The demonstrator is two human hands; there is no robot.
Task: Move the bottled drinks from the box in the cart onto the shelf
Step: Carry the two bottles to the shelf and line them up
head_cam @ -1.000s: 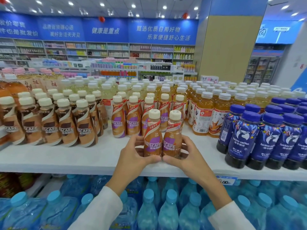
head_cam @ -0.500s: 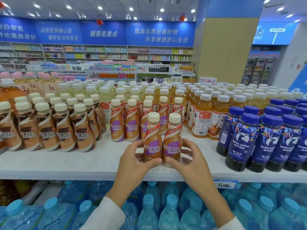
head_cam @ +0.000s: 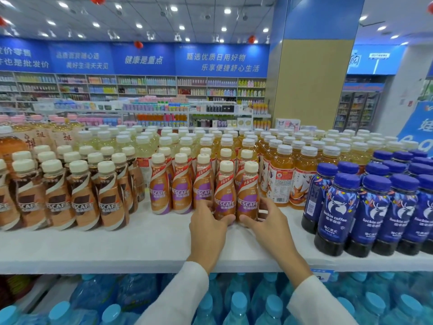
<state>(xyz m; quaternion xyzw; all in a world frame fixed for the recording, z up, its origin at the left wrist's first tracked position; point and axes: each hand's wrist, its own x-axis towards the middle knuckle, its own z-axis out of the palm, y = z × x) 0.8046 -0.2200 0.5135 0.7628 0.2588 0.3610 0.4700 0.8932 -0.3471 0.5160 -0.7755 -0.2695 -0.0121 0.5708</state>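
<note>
Two purple-label Nescafe coffee bottles stand upright side by side on the white shelf (head_cam: 140, 245). My left hand (head_cam: 207, 227) grips the base of the left Nescafe bottle (head_cam: 224, 195). My right hand (head_cam: 267, 221) grips the base of the right Nescafe bottle (head_cam: 248, 195). Both bottles stand right of a row of purple-label Nescafe bottles (head_cam: 181, 191) of the same kind, with more of them close behind. The cart and its box are out of view.
Brown-label Nescafe bottles (head_cam: 82, 200) fill the shelf's left part. Amber tea bottles (head_cam: 281, 179) stand behind right, dark blue luckin coffee bottles (head_cam: 365, 212) at the right. Large blue water bottles (head_cam: 236, 306) sit on the level below. A bare strip runs along the shelf's front.
Both hands have pushed the two bottles farther back on the shelf, up to the row of like bottles. The camera view has tilted upward a little.
</note>
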